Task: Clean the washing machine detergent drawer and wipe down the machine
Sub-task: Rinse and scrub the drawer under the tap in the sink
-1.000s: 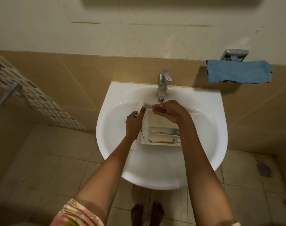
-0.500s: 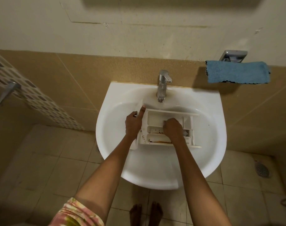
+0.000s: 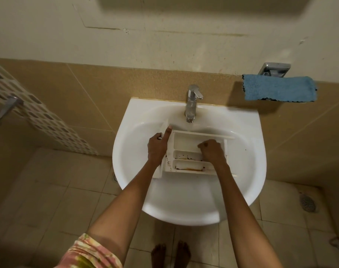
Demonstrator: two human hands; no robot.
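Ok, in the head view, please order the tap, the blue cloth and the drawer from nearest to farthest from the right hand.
1. The drawer: the right hand is inside it, over the sink.
2. The tap: just behind the hand, at the sink's back rim.
3. The blue cloth: farthest, up on the wall to the right.
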